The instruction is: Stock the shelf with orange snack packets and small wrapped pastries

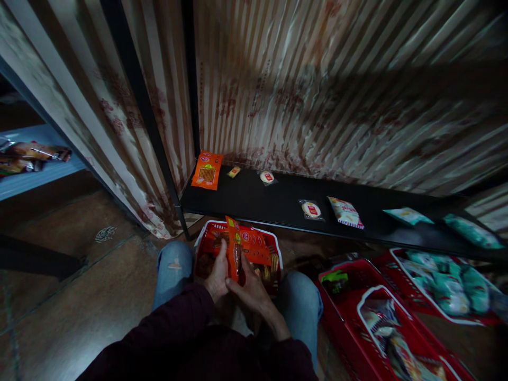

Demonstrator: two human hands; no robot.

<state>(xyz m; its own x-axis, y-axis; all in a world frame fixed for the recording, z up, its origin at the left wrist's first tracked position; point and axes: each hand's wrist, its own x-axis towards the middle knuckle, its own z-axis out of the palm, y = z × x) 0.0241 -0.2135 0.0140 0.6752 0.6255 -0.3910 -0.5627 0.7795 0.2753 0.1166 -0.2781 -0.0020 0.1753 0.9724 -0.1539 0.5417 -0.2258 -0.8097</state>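
Observation:
My left hand (217, 276) and my right hand (251, 287) are closed around an orange snack packet (233, 238), one on each side of it. The packet is tilted upright over a red basket with a white rim (280, 251), between my knees. Just behind it, another orange snack packet (257, 247) lies on the basket's contents, which are partly hidden by my hands. On the black shelf ahead, a similar orange packet (207, 170) leans at the left end.
Along the black shelf (254, 198) lie a small yellow packet (234, 172), two round white packaged snacks (267, 177), a white bag (345, 212) and green packets (472, 231). More red baskets (349, 317) with packets stand on the floor at right. A striped curtain (317, 95) hangs behind.

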